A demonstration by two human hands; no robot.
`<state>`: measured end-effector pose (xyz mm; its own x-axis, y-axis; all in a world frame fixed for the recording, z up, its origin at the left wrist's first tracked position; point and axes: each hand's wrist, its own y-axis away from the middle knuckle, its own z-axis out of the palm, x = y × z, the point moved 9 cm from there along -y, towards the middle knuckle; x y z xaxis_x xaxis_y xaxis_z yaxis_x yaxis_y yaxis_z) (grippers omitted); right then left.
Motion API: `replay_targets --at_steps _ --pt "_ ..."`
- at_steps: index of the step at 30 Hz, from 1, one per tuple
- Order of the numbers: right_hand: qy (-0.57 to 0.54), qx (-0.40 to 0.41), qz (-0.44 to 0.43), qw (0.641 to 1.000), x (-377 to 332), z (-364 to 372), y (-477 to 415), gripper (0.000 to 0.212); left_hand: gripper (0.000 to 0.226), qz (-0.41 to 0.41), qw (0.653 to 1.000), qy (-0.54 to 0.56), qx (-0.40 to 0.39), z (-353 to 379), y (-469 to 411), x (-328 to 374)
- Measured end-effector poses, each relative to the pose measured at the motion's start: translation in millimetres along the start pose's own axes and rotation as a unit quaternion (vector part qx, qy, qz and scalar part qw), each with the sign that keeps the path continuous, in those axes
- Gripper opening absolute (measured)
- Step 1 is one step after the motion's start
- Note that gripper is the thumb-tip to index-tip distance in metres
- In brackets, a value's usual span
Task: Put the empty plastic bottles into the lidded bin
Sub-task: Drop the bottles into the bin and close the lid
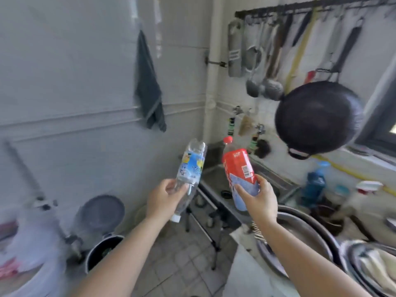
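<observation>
Left hand grip around clear bottle, cap down, right hand clasping red-labelled bottle

A: Body in view, what's there?
B: Two forearms and two hands, nothing else. Left hand, right hand.
A: Sleeves?
B: None visible. Both forearms are bare from the wrist to the frame edge, left entering from 7 o'clock, right from 5 o'clock.
A: Gloves, watch, rings, bands?
B: None visible on either side. Nails look short and plain, though the frame is soft with motion blur.
</observation>
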<state>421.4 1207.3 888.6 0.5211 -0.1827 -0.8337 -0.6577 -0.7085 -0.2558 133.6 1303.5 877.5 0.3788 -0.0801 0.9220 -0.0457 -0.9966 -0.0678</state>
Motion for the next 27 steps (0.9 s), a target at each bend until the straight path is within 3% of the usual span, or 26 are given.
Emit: replay_targets --at_steps 5,13,18,27 --pt "-0.016 -0.108 -0.037 0.993 -53 120 21 0.065 0.039 -0.061 0.986 0.012 0.155 -123 -8 -59" --pt "-0.067 -0.259 -0.086 0.96 -125 286 55 0.059 0.043 -0.14 0.944 -0.023 0.298 -261 -5 -138" --pt "-0.094 -0.328 -0.105 0.934 -156 364 59 0.039 0.045 -0.167 0.919 -0.037 0.355 -305 -21 -167" --pt "-0.106 -0.373 -0.114 0.915 -174 470 1 0.035 0.047 -0.181 0.914 -0.054 0.359 -309 -107 -190"
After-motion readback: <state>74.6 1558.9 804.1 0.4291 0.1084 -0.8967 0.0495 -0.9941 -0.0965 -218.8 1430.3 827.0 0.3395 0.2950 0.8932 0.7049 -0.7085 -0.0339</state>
